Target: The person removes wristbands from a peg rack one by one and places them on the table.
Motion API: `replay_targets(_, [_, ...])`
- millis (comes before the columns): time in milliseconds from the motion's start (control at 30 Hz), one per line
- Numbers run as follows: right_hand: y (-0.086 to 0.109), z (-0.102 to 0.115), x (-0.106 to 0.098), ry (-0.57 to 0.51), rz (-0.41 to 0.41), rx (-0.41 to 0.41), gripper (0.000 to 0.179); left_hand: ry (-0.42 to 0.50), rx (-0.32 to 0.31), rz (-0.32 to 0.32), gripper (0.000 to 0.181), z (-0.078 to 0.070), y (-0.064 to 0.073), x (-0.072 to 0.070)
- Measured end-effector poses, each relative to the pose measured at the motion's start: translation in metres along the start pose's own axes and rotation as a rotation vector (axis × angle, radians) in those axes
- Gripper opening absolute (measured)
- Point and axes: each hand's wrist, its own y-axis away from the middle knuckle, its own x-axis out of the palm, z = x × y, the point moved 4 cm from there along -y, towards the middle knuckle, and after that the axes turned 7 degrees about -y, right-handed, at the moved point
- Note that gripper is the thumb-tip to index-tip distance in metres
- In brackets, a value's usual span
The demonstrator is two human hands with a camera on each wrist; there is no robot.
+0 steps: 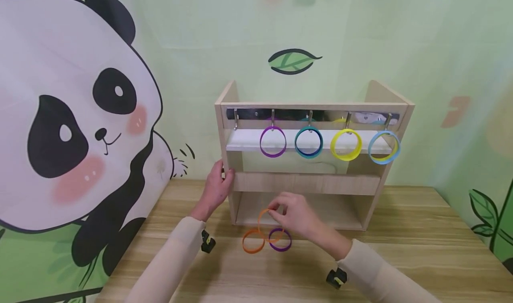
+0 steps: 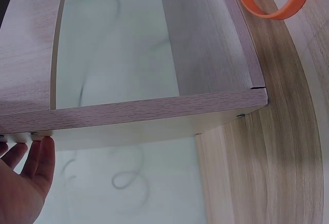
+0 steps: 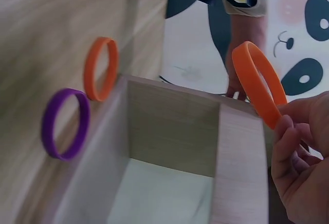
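Note:
My right hand point(image 1: 294, 212) pinches an orange wristband point(image 3: 257, 82) between thumb and fingertips, in front of the shelf's lower opening. My left hand point(image 1: 216, 187) rests its fingertips against the outer face of the wooden shelf's left side panel point(image 2: 154, 112). On the table below the right hand lie a second orange wristband point(image 3: 88, 75) and a purple wristband point(image 3: 46, 129), next to each other. A metal hook rail point(image 1: 294, 115) runs across the shelf front. From its hooks hang a purple band point(image 1: 262, 149), a teal and dark blue pair point(image 1: 297, 149), a yellow band point(image 1: 340, 157) and a light blue band point(image 1: 374, 158) overlapping yellow.
The small wooden shelf point(image 1: 306, 182) stands on the wood-grain table point(image 1: 421, 249), close to a green printed backdrop point(image 1: 192, 49) with a panda. A hook point(image 1: 235, 120) sits at the rail's left end. Each wrist carries a black strapped device point(image 1: 336, 277).

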Motion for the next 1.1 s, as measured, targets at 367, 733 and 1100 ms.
replay_targets(367, [0.021, -0.020, 0.032, -0.062, 0.068, 0.068, 0.004, -0.002, -0.013, 0.004, 0.048, 0.002, 0.002, 0.001])
replay_targets(733, [0.032, -0.034, 0.060, -0.123, 0.178, 0.116, 0.004, -0.004, 0.003, 0.003, 0.047, 0.000, 0.001, 0.001])
replay_targets(1100, [0.037, -0.048, 0.080, -0.135, 0.232, 0.134, 0.004, -0.007, 0.004, -0.002, 0.046, -0.002, 0.001, 0.000])
